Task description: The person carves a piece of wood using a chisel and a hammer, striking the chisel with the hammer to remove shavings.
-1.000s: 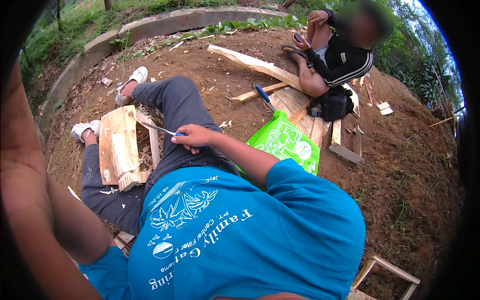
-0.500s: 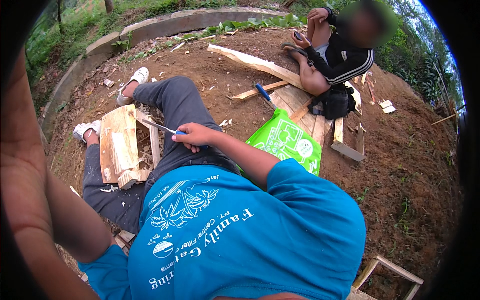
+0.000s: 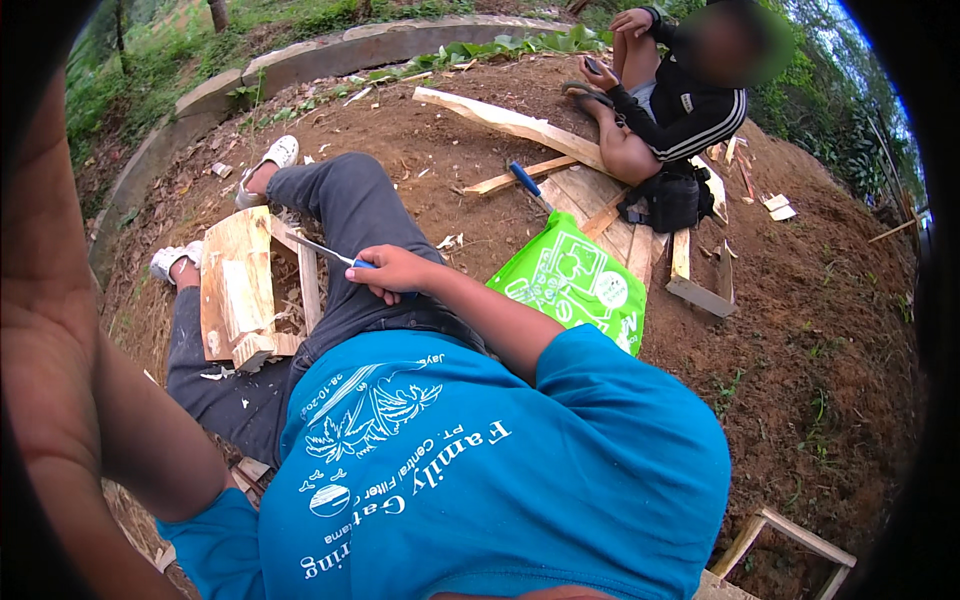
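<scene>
In my right hand [image 3: 392, 272] is a blue-handled bladed tool [image 3: 325, 250], its fingers closed round the grip above my right thigh. The narrow metal blade points left toward a pale carved block of wood [image 3: 238, 285], apart from it. That block rests between my legs, bark-brown on its left side and freshly cut on the right. My left hand [image 3: 45, 290] is raised very near the camera along the left edge; its palm and wrist side show, and its fingers are out of sight.
A person [image 3: 690, 110] in black sits at the upper right, holding a small dark device. Nearby lie a long plank [image 3: 510, 122], another blue-handled tool [image 3: 528, 184], a green bag [image 3: 575, 275] and a black bag [image 3: 668, 202]. A wooden frame [image 3: 795, 535] lies lower right; a concrete kerb [image 3: 350, 45] curves behind.
The view has shifted very slightly. My right hand still grips the tool in much the same spot, and my left hand stays raised by the camera.
</scene>
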`<state>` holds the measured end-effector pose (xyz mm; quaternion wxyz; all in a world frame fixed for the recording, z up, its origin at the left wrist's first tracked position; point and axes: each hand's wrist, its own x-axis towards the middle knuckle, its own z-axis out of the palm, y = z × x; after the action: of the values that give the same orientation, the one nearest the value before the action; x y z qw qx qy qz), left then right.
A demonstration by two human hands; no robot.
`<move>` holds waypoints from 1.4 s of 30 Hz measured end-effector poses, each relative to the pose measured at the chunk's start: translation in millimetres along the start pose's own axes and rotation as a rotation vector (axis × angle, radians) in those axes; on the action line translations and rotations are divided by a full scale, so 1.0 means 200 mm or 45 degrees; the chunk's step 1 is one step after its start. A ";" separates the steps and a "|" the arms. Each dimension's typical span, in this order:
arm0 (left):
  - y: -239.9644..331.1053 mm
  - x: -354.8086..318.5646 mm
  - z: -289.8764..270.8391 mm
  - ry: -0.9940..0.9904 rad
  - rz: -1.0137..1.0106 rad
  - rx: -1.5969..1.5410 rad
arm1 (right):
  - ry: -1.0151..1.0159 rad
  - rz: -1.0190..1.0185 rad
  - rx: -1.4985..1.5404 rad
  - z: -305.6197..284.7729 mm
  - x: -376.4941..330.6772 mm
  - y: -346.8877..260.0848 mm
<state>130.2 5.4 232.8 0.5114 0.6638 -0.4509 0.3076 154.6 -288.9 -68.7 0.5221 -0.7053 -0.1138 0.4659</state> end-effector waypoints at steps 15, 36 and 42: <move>0.00 -0.01 0.01 0.013 0.041 -0.029 | 0.036 -0.025 0.074 0.02 -0.07 0.02; 0.02 -0.04 0.01 0.075 0.045 -0.066 | 0.074 -0.025 0.034 0.03 -0.07 0.01; 0.03 -0.41 0.10 0.447 -0.364 0.121 | 0.127 -0.055 -0.015 0.03 -0.10 -0.04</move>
<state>90.7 8.9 159.0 0.5886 0.6804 -0.2414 0.3638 141.0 -294.9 -51.3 0.5327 -0.7281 -0.1058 0.4182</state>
